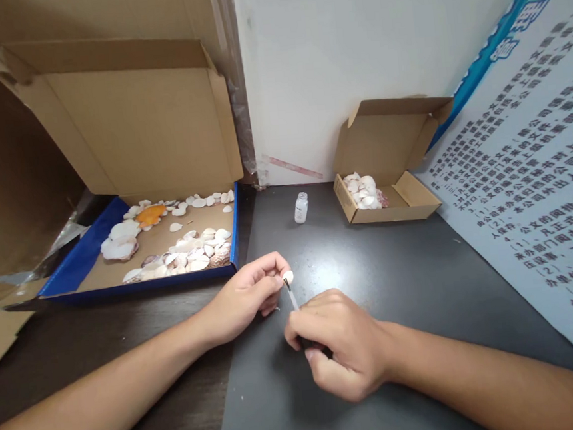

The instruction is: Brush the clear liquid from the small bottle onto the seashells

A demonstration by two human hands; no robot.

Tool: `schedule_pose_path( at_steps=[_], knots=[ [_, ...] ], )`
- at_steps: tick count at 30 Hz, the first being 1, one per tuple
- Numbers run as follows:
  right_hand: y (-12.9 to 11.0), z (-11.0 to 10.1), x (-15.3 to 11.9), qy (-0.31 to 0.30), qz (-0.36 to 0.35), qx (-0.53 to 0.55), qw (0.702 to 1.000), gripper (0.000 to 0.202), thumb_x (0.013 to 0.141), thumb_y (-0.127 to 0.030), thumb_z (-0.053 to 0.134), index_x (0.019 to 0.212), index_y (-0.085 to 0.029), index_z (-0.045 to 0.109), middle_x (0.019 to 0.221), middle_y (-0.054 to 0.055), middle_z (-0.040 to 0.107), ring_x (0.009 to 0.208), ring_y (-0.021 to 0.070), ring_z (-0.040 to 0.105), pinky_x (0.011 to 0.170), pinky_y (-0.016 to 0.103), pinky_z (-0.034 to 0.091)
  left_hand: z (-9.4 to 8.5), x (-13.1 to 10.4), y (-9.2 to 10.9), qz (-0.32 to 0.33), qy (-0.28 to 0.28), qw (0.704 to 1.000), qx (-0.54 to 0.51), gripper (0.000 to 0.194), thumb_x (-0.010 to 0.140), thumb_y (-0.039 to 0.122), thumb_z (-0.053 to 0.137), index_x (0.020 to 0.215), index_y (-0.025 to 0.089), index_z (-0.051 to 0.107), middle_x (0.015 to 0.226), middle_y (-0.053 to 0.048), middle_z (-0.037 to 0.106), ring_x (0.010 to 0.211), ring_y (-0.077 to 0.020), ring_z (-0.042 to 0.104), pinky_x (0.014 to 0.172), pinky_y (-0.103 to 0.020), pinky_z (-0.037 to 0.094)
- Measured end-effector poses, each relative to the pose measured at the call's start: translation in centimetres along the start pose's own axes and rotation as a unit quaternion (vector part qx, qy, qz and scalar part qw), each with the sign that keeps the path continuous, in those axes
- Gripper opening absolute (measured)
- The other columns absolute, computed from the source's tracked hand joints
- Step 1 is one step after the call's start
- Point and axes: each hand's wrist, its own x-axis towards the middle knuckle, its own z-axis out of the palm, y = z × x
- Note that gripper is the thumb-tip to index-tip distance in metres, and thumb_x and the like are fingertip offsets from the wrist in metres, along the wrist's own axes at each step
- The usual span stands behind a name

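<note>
Between the thumb and fingers of my left hand [248, 295] is a small white seashell [288, 277]. My right hand [340, 341] is closed around a small brush [292, 298] with a pale stem and dark bristles. The bristle tip meets the shell, or lies right in front of it. The brush's handle end is hidden in my right fist. Beyond my hands, an uncapped small glass bottle [301, 208] with whitish contents stands upright on the dark mat [412, 277].
At the left, an open blue-edged cardboard box [155, 288] holds many shells, including an orange scallop shell [151, 215]. A smaller open cardboard box [391, 214] with white shells [362, 190] stands at the back right. A printed poster board [528, 174] leans along the right side.
</note>
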Motion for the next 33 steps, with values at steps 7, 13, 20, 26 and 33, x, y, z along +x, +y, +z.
schedule_pose_path(
  at_steps=[7,13,20,26,33],
  knots=[
    [-0.01,-0.07,-0.1,0.018,0.062,0.006,0.998,0.008,0.068,-0.019,0.038,0.073,-0.023,0.042,0.049,-0.008,0.034,0.041,0.0108,0.029,0.045,0.024,0.028,0.07,0.08,0.18,-0.014,0.014,1.0,-0.013,0.015,0.089,0.032,0.052,0.083,0.02,0.047,0.056,0.009,0.034,0.049,-0.0076,0.028,0.047,-0.02,0.032],
    [-0.02,-0.23,-0.04,-0.004,0.035,0.013,0.999,0.007,0.069,-0.019,0.037,0.073,-0.023,0.041,0.052,-0.006,0.039,0.043,0.0113,0.033,0.046,0.024,0.03,0.15,0.02,0.35,-0.017,0.015,1.0,-0.011,0.013,0.086,0.029,0.053,0.081,0.019,0.046,0.056,0.009,0.034,0.05,-0.0077,0.029,0.048,-0.02,0.03],
    [0.01,-0.19,-0.01,0.011,0.008,0.021,1.0,0.007,0.067,-0.019,0.038,0.072,-0.023,0.042,0.054,-0.006,0.04,0.045,0.0114,0.033,0.047,0.024,0.03,0.06,-0.03,0.21,-0.025,0.013,0.999,-0.03,0.003,0.083,0.02,0.047,0.08,0.019,0.048,0.053,0.009,0.033,0.048,-0.008,0.027,0.047,-0.02,0.031],
    [0.02,-0.14,-0.03,-0.001,0.053,0.014,0.998,0.007,0.067,-0.019,0.038,0.071,-0.023,0.043,0.047,-0.008,0.032,0.04,0.011,0.029,0.045,0.023,0.028,0.01,0.11,0.15,-0.028,0.02,0.998,-0.05,0.007,0.085,0.024,0.05,0.081,0.018,0.049,0.053,0.009,0.032,0.047,-0.0074,0.026,0.046,-0.019,0.03],
    [0.16,-0.21,-0.07,-0.025,0.006,-0.018,1.0,0.01,0.071,-0.018,0.038,0.077,-0.022,0.046,0.063,-0.002,0.052,0.052,0.0135,0.041,0.052,0.026,0.034,0.04,0.24,0.66,-0.045,0.044,0.993,-0.102,0.014,0.081,0.028,0.061,0.082,0.018,0.052,0.055,0.009,0.032,0.046,-0.0063,0.028,0.046,-0.019,0.03]
  ],
)
